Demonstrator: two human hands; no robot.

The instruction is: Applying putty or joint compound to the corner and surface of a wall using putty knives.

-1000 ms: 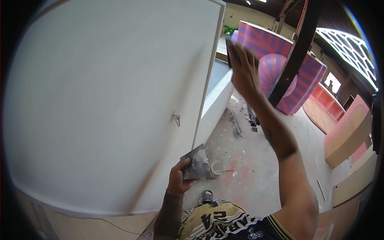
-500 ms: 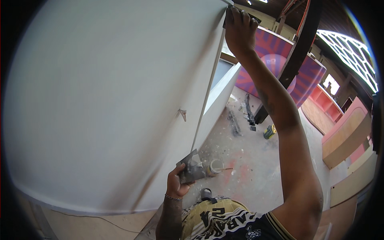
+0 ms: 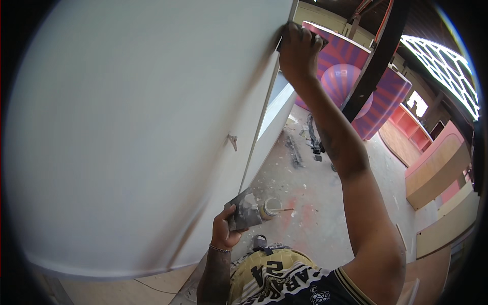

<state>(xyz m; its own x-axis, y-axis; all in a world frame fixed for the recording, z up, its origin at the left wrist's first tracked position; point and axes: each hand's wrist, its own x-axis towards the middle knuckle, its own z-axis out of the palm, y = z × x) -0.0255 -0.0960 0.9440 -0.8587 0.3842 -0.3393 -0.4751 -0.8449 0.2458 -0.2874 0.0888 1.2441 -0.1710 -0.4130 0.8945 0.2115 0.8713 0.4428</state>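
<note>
A large white panel (image 3: 137,127) fills the left of the view, with a small peg-like piece (image 3: 232,142) sticking out near its right edge. Up at that edge my right hand (image 3: 301,56) is closed round a dark flat spreader (image 3: 324,42), whose corners show past the fingers; the rest is hidden by the hand. Lower down, my left hand (image 3: 223,231) grips a dark square putty plate (image 3: 245,217) with pale smears on it. The plate is beside the panel's lower right edge, my thumb lying over its near side.
An open tin (image 3: 269,209) with a stick across it stands on the paint-spotted floor (image 3: 325,203) by my foot. Beyond are a dark slanting post (image 3: 376,71), a purple-and-pink striped panel (image 3: 384,109) and dark scraps (image 3: 313,134). Curved wooden pieces (image 3: 437,178) stand at the right.
My right hand has moved down along the panel's edge with the spreader. My left hand holds the plate in nearly the same place. The view has shifted slightly.
</note>
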